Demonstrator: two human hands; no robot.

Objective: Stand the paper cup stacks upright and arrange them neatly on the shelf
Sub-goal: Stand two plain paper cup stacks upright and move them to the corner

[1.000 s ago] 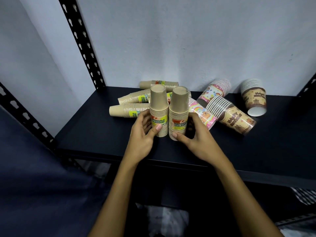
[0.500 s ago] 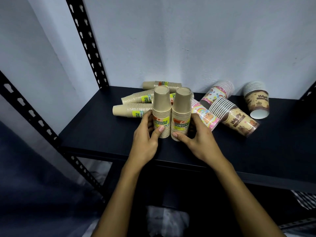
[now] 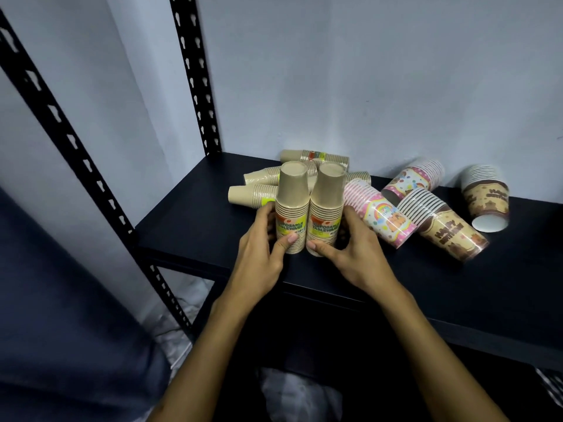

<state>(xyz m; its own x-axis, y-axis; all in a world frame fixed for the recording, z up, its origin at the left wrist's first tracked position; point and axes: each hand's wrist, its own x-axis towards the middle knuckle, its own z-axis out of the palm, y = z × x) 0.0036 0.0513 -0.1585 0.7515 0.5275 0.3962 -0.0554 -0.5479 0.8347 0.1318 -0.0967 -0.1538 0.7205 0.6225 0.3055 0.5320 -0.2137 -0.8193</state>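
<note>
Two kraft paper cup stacks stand upright, side by side and touching, near the front of the black shelf [image 3: 195,233]. My left hand [image 3: 262,254] grips the left kraft stack [image 3: 292,205]. My right hand [image 3: 356,254] grips the right kraft stack [image 3: 326,205]. Behind them three kraft stacks lie on their sides: a near one [image 3: 248,194], one behind it [image 3: 262,177] and one at the wall [image 3: 313,156]. To the right lie a pink rainbow stack [image 3: 380,216], a dotted colourful stack [image 3: 414,181] and a brown birthday stack [image 3: 444,226]. Another brown birthday stack [image 3: 484,196] leans at the far right.
Black slotted uprights stand at the back left corner [image 3: 195,74] and the front left [image 3: 76,144]. A pale wall closes the back. Bare shelf surface lies left of the stacks and along the front right. White plastic shows below the shelf [image 3: 301,397].
The view has shifted right and down a little. Both hands stay clasped around the two upright kraft stacks, which remain pressed together.
</note>
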